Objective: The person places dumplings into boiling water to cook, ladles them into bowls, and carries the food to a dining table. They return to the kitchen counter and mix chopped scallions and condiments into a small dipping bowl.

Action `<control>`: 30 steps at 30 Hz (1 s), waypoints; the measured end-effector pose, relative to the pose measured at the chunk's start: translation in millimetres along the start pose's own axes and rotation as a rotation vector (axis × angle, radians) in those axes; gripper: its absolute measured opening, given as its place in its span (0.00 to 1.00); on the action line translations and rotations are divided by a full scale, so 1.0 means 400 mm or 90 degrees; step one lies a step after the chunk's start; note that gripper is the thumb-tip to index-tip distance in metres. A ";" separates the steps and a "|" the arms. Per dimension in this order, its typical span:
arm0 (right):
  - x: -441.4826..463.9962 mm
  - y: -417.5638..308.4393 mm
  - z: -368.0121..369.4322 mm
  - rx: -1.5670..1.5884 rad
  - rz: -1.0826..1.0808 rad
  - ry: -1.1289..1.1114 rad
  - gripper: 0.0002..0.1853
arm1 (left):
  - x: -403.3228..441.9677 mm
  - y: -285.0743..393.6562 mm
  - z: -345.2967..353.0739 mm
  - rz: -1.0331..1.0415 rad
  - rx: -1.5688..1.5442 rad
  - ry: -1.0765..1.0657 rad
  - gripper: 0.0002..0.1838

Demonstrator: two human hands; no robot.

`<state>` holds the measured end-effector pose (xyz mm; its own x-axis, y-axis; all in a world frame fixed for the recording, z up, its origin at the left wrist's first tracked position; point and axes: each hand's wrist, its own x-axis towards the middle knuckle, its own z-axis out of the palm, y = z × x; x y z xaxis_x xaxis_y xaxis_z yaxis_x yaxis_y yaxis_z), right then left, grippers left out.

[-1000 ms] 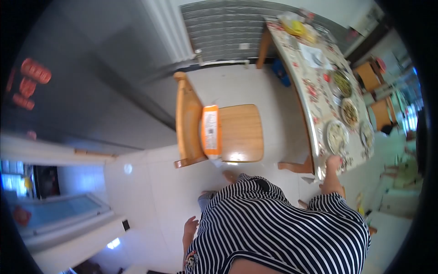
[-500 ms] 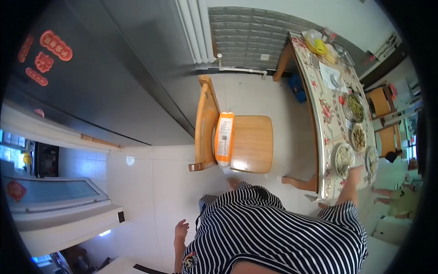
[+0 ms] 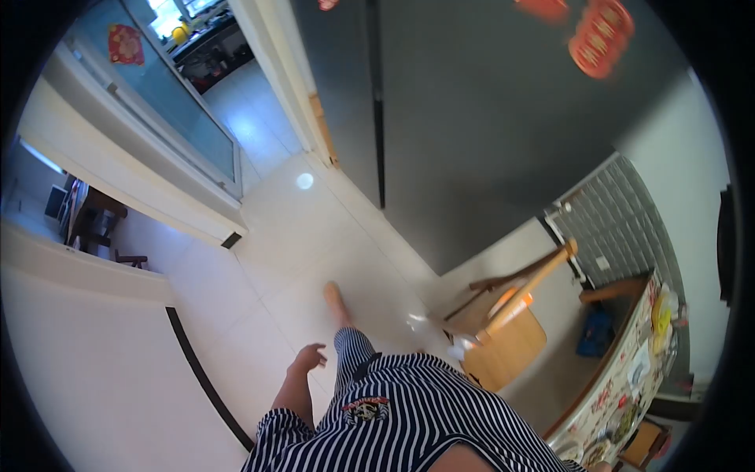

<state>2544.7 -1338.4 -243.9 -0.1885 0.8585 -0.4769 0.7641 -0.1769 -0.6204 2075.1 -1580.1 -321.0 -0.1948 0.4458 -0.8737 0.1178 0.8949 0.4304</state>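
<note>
My left hand (image 3: pixel 309 359) hangs beside the striped clothing (image 3: pixel 425 393), over the tiled floor. Its fingers are loosely apart and hold nothing. At the bottom right edge, only a small patch of my right hand (image 3: pixel 602 466) shows, close to the dishes on the dining table (image 3: pixel 602 397). Its fingers are cut off by the frame. A wooden chair (image 3: pixel 511 354) stands between me and the table. On its seat, against the backrest, lies an orange and white package (image 3: pixel 515 299), partly hidden by the chair back.
A tall dark fridge (image 3: pixel 487 141) with red stickers stands ahead. To its left, a doorway with a sliding glass door (image 3: pixel 169 94) leads to a kitchen. A white wall (image 3: pixel 94 354) runs along the left. Under the table sits a blue object (image 3: pixel 595 332).
My view has swung left, from the chair and table toward the fridge and doorway. A bare foot now shows ahead on the floor. My right hand has slipped to the frame's bottom edge.
</note>
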 end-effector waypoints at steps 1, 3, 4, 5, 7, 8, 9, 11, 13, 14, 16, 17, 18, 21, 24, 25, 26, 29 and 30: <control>0.030 -0.036 0.043 -0.022 -0.003 -0.103 0.23 | -0.013 0.014 -0.045 -0.070 -0.083 -0.021 0.26; 0.075 -0.092 0.099 -0.078 -0.010 -0.239 0.23 | -0.014 -0.005 -0.107 -0.157 -0.018 -0.015 0.24; 0.094 -0.102 0.113 -0.106 -0.007 -0.280 0.23 | 0.024 -0.060 -0.126 -0.130 0.088 0.021 0.20; 0.119 -0.106 0.122 -0.130 0.007 -0.291 0.23 | 0.067 -0.113 -0.134 -0.116 0.202 0.062 0.17; 0.166 -0.156 0.130 -0.163 0.037 -0.299 0.23 | 0.086 -0.089 -0.199 -0.148 0.237 0.122 0.16; 0.184 -0.186 0.137 -0.170 0.059 -0.285 0.24 | 0.006 0.022 -0.250 -0.204 0.128 0.150 0.19; 0.206 -0.213 0.145 -0.174 0.077 -0.266 0.24 | -0.017 0.092 -0.291 -0.182 0.157 0.186 0.21; 0.253 -0.268 0.171 -0.171 0.107 -0.228 0.24 | 0.025 0.127 -0.362 -0.092 0.257 0.291 0.22; 0.315 -0.320 0.190 -0.156 0.130 -0.186 0.24 | 0.108 0.163 -0.472 -0.074 0.199 0.275 0.20; 0.333 -0.348 0.207 -0.146 0.140 -0.175 0.24 | 0.121 0.212 -0.552 -0.085 0.119 0.145 0.19; 0.374 -0.400 0.242 -0.132 0.158 -0.162 0.25 | 0.267 0.241 -0.690 0.084 0.370 0.040 0.17; 0.386 -0.424 0.259 -0.129 0.169 -0.161 0.25 | 0.358 0.242 -0.753 0.168 0.348 0.069 0.16; 0.401 -0.446 0.279 -0.125 0.179 -0.165 0.25 | 0.352 0.305 -0.823 0.206 0.329 0.107 0.15; 0.463 -0.493 0.346 -0.143 0.204 -0.194 0.25 | 0.420 0.512 -1.090 0.348 0.352 0.248 0.15; 0.548 -0.493 0.418 -0.192 0.233 -0.254 0.26 | 0.296 0.736 -1.233 0.347 0.155 0.403 0.15; 0.584 -0.517 0.432 -0.213 0.248 -0.275 0.26 | 0.290 0.780 -1.280 0.381 0.014 0.457 0.15; 0.624 -0.531 0.449 -0.245 0.249 -0.304 0.26 | 0.317 0.769 -1.305 0.399 0.007 0.491 0.16; 0.798 -0.585 0.493 -0.355 0.211 -0.392 0.26 | 0.362 0.665 -1.277 0.250 0.048 0.441 0.24; 0.886 -0.608 0.521 -0.402 0.139 -0.414 0.26 | 0.342 0.634 -1.254 0.177 0.120 0.383 0.26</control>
<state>2163.7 -1091.6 -391.8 -0.1643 0.3649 -0.9164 0.9812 0.1558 -0.1139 1589.8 -1282.6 -217.6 -0.6330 0.6398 -0.4358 0.3978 0.7518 0.5259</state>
